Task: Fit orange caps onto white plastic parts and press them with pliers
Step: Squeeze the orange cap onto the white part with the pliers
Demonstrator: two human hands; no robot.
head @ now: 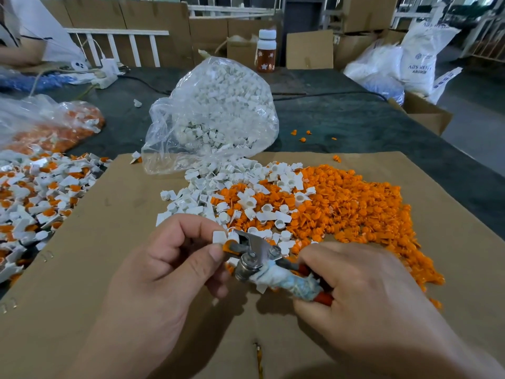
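Head view: your left hand (175,266) pinches small white plastic part (220,236) with orange cap (227,246), seated between jaws of red-handled metal pliers (255,248). Your right hand (352,291) grips pliers handles. All above brown cardboard sheet (123,228).

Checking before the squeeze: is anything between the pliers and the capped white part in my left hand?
Nothing visible. The left hand pinches the white part, orange cap fitted, right at the tip of the pliers; the right hand grips the handles.
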